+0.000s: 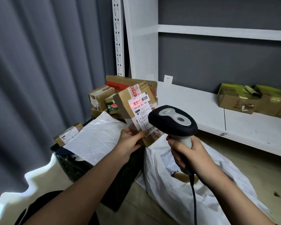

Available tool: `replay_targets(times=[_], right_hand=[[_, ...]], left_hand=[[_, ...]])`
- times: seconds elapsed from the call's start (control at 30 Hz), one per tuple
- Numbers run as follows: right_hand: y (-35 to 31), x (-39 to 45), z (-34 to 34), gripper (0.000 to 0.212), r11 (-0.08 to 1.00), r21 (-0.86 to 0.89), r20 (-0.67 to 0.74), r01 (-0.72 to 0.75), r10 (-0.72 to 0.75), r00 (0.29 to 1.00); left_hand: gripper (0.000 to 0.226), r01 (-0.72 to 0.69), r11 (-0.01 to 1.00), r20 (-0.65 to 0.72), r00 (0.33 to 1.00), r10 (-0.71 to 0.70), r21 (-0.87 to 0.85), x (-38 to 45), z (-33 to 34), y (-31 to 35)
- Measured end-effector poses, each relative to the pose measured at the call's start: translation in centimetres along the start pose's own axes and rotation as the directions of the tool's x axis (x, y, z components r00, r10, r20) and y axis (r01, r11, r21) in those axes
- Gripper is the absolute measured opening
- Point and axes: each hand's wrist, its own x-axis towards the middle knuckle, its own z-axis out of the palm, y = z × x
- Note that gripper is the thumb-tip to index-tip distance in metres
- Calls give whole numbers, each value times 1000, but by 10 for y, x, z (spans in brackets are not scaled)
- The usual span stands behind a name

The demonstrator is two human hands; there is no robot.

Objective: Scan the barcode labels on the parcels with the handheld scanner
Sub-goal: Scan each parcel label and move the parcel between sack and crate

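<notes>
One cardboard parcel [133,109], tilted, gripped at its lower end by the left hand [130,139]; red scan light on its barcode label [140,109]. Right hand [187,153] grasps the handheld scanner [173,122], head just beside the label, above a white plastic bag [165,189].

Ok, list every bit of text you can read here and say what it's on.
"159-159-A03-280": label on the box in the left hand; the third group is uncertain.
"83": green box behind.
Label small print, red tape characters, other parcels' labels: too small or blurred.

Scanner [173,120] right of held parcel [135,109]; boxes [102,96] behind.
</notes>
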Motion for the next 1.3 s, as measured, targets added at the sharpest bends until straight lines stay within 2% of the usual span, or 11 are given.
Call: replay_targets(times=[0.17, 0.6, 0.73, 0.8, 0.9, 0.93, 1.0, 1.07, 1.2, 1.3], right_hand=[[-1, -1, -3, 50, 1000, 2, 14, -1, 1, 1000], [-2, 0, -5, 45, 1000, 6, -23, 3, -3, 1000], [-4, -1, -5, 32, 1000, 2, -39, 6, -6, 999], [-4, -2, -5, 24, 1000, -11, -63, 11, -12, 998], [-3, -1, -14, 16, 1000, -18, -136, -4, 1, 991], [-1, 0, -20, 14, 1000, -13, -169, -16, 14, 985], [7, 3, -41, 13, 999, -3, -259, -42, 39, 965], [19, 4, -66, 15, 996, 14, -367, -87, 86, 926], [49, -3, -119, 29, 978, 77, -527, -194, 206, 825], [63, -12, -148, 25, 965, 146, -583, -217, 261, 770]], left_hand=[[32, 20, 1000, 11, 1000, -20, 13, 3, 0, -3], [34, 43, 999, 7, 999, -43, 16, 5, 0, -5], [31, 50, 998, -1, 999, -50, 36, 5, -1, -5], [41, 66, 997, -10, 998, -65, 50, 7, -3, -6], [77, 95, 985, 2, 995, -96, 144, 7, -4, -8], [75, 100, 974, 20, 994, -106, 203, 7, -2, -9], [53, 124, 939, 41, 989, -144, 321, 6, 5, -15], [43, 157, 888, 53, 979, -199, 432, 4, 15, -24], [59, 212, 783, 75, 947, -312, 585, 3, 47, -55], [63, 300, 711, 90, 886, -454, 636, 5, 76, -88]])
